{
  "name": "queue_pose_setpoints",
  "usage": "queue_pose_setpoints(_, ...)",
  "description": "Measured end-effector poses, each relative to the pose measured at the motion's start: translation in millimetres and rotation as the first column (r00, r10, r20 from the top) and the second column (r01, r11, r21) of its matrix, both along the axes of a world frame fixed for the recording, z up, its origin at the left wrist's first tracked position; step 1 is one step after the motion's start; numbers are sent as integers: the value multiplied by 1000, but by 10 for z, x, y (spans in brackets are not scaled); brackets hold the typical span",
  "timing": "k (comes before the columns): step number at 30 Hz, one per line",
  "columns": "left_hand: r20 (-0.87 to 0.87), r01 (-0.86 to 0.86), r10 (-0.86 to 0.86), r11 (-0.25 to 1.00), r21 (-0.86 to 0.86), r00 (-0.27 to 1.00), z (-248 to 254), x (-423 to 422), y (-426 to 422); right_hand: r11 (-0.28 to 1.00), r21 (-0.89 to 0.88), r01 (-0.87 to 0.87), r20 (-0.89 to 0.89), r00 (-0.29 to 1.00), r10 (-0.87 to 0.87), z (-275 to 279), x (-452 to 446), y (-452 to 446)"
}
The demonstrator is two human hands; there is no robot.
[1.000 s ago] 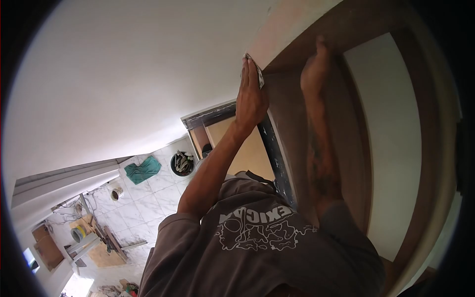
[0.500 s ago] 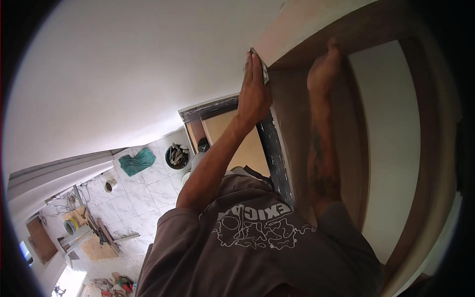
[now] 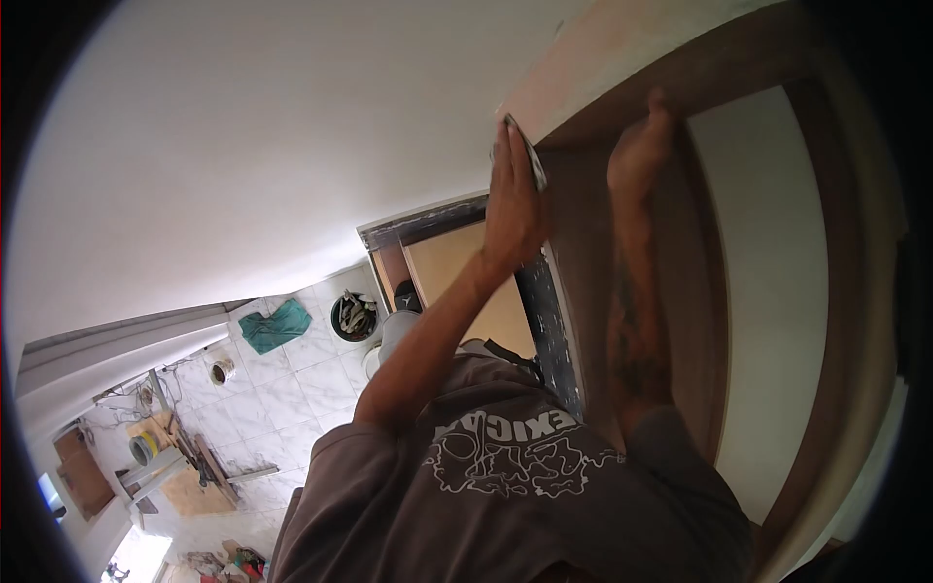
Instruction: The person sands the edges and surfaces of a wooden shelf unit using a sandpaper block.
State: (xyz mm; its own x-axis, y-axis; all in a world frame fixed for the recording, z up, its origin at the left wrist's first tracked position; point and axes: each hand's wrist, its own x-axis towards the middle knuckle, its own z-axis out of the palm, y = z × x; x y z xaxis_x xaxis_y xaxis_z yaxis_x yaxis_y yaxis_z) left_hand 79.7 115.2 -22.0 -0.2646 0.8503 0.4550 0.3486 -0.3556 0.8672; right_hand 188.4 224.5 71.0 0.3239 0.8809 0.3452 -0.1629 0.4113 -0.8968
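My left hand (image 3: 515, 199) is raised, its fingers stretched out together over a thin dark-and-pale folded piece that looks like sandpaper (image 3: 538, 170). The hand presses it where the white wall (image 3: 292, 146) meets the corner of the brown frame (image 3: 583, 253). A pinkish, patchy strip of wall (image 3: 559, 83) lies just above the fingertips. My right hand (image 3: 639, 160) is up against the brown frame, one digit pointing upward. Blur and the angle hide its other fingers, so I cannot tell whether it grips the frame.
Below lie a tan panel (image 3: 457, 262) in a dark, paint-flecked surround (image 3: 552, 335) and a bucket of tools (image 3: 354, 316). A teal cloth (image 3: 274, 325) and a small can (image 3: 222, 371) sit on the tiled floor (image 3: 316, 384). Boards (image 3: 199, 486) lie farther left.
The whole view has shifted slightly down and right. Against the frame corner, my left hand with the piece sits slightly lower. My right hand keeps its place on the frame.
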Motion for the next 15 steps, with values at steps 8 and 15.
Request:
queue_pose_setpoints(8,-53,-29,33,998,62,998,24,113,-151,997,28,74,10,997,-74,88,-161,-74)
queue_pose_setpoints(15,-3,-7,7,998,69,1000,-32,177,-167,997,51,56,-20,998,-55,116,-168,-32)
